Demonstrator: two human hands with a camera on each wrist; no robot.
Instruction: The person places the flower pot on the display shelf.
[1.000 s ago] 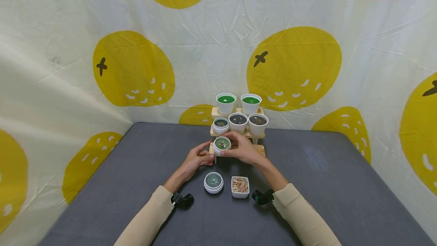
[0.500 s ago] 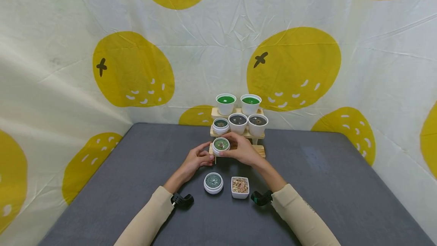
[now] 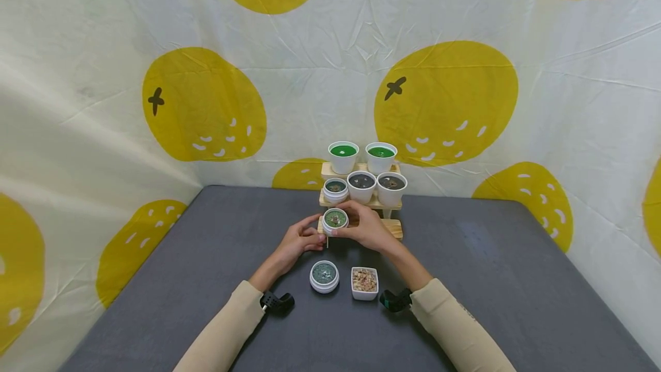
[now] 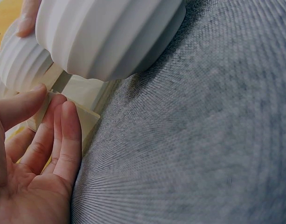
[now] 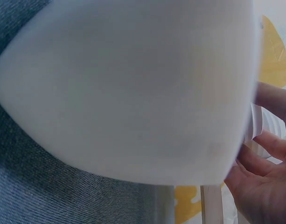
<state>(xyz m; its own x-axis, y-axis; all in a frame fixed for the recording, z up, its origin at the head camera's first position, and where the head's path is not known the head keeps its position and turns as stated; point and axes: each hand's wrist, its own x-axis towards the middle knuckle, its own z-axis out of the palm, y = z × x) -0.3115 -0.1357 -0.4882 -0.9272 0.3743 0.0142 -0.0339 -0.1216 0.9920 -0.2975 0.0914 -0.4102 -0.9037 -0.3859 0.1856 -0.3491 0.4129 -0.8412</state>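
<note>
Right hand's grip, in the head view, is clamped on a round white green-filled pot at the lowest step's left end of a pale wooden three-step stand; the left hand's grip pinches that end. Nearer, a round white blue-grey-filled pot and a square white dish of pinkish chips stand on the dark grey worktop.

From the left wrist, thumb and fingertips meet at the stand's edge; a white ribbed pot hides part of it.

From the right wrist, a smooth white vessel blocks much of the view.

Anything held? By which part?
Right hand: the white pot with mottled green filling, by its side wall. Left hand: the wooden stand, by its bottom tier's left end.
</note>
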